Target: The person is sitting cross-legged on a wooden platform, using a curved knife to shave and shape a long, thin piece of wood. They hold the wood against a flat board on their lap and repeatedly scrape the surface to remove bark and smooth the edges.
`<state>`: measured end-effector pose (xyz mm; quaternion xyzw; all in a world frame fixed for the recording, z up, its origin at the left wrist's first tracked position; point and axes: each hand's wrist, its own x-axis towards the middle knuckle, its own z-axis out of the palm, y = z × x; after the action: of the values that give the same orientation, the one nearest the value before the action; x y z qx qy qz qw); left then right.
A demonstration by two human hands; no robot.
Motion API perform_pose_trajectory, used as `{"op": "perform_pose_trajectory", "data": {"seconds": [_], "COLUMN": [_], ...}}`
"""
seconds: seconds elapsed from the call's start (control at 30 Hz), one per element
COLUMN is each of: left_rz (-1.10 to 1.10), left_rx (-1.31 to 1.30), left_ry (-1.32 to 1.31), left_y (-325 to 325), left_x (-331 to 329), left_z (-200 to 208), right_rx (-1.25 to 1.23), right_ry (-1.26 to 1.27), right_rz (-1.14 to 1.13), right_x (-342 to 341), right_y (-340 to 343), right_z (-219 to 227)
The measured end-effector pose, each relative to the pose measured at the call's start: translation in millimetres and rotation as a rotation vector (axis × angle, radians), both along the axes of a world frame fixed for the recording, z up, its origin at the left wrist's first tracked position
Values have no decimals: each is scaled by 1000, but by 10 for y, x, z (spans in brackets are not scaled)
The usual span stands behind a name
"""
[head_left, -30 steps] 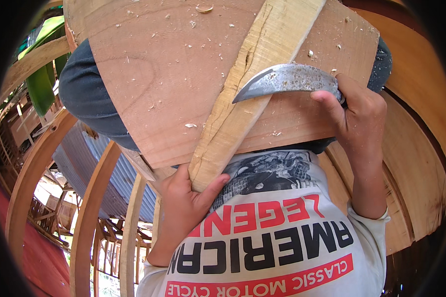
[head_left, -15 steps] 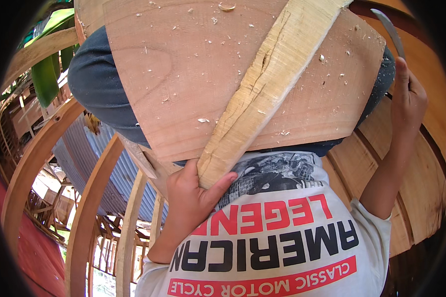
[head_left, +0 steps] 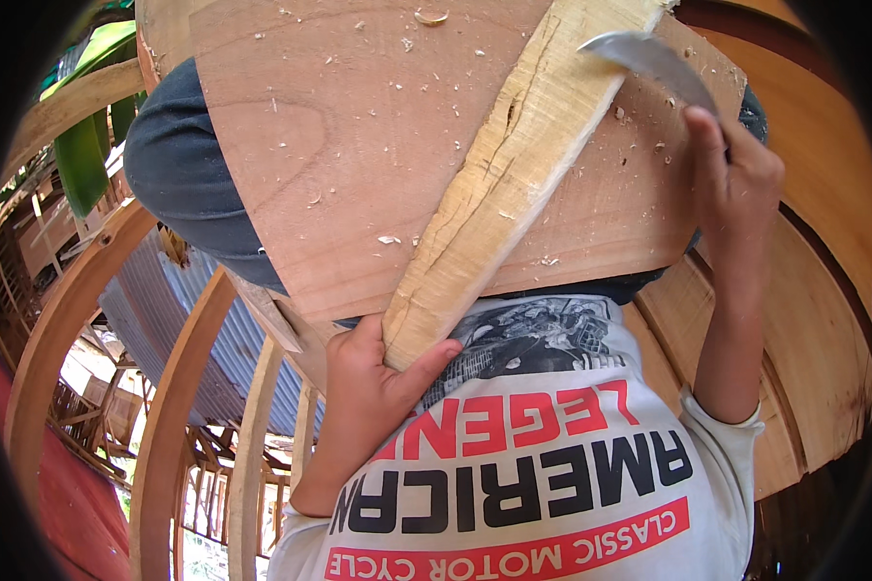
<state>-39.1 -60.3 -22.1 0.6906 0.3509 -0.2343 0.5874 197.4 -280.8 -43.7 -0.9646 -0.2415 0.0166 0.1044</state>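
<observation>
A long pale wooden piece [head_left: 499,189] with dark cracks along its face slants across a reddish-brown wooden board [head_left: 329,165] on my lap. My left hand [head_left: 370,382] is closed around its near end, thumb over the edge by my shirt. At the right, my right hand [head_left: 738,184] grips a curved-blade knife [head_left: 659,66]; its handle is hidden in my fist. The blade's tip reaches over the far part of the wooden piece; whether it touches the wood I cannot tell.
Small wood shavings [head_left: 389,239] lie scattered over the board. My bent knee [head_left: 170,165] shows at its left side. Wooden railing bars [head_left: 179,392] stand at the left, with corrugated metal sheets [head_left: 208,310] beyond. Wooden planks [head_left: 824,339] lie at the right.
My right hand has swung the knife inward to the left, from beside the board to over the wooden piece. My left hand keeps its hold, nearly still.
</observation>
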Motion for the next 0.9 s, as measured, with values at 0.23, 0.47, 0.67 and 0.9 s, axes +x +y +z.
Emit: {"op": "perform_pose_trajectory", "data": {"seconds": [0.23, 0.47, 0.67, 0.9], "left_rz": [86, 97, 53, 87], "left_rx": [-126, -163, -96, -110], "left_ry": [49, 106, 125, 37], "left_y": [96, 201, 162, 82], "left_x": [-129, -35, -4, -104], "left_z": [-16, -11, 13, -44], "right_rx": [84, -7, -72, 20], "right_ry": [158, 134, -5, 100], "right_rz": [-223, 243, 233, -415], "right_x": [92, -388, -212, 375], "right_y": [-129, 365, 294, -337], "right_z": [254, 111, 43, 145]}}
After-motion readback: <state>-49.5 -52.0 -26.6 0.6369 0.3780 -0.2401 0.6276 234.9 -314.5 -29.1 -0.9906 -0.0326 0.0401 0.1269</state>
